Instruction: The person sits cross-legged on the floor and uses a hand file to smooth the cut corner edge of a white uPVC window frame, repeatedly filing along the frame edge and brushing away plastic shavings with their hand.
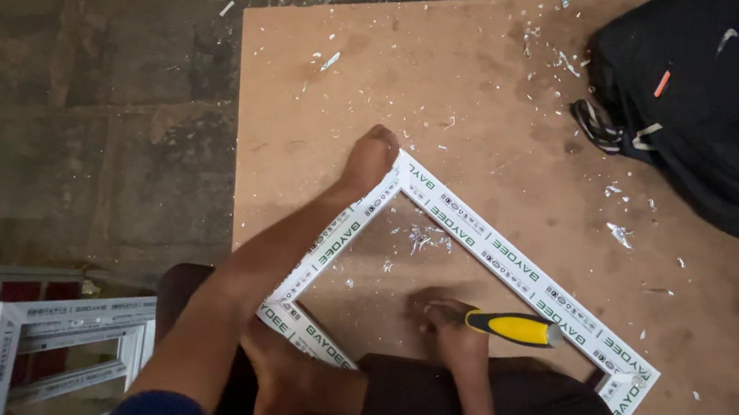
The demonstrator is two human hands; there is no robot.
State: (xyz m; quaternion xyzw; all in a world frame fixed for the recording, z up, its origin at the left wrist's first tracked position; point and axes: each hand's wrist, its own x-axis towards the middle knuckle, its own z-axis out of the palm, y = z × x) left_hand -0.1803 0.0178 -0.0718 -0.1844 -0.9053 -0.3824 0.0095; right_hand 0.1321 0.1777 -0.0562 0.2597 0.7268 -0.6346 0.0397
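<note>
A white frame (479, 252) lies flat on a brown board (465, 76), and everything sits around it. The left hand (367, 157) presses open, palm down, on the frame's far corner. The right hand (453, 330) is closed around a yellow-handled tool (512, 327) just inside the frame, its tip hidden under the fingers. A bare foot (286, 389) rests by the near corner. White shavings (423, 239) lie inside the frame and beyond it, so some trimming looks done; which corners remain I cannot tell. A black bag (721, 103) lies beyond the frame, more frames (41, 349) to its left.
</note>
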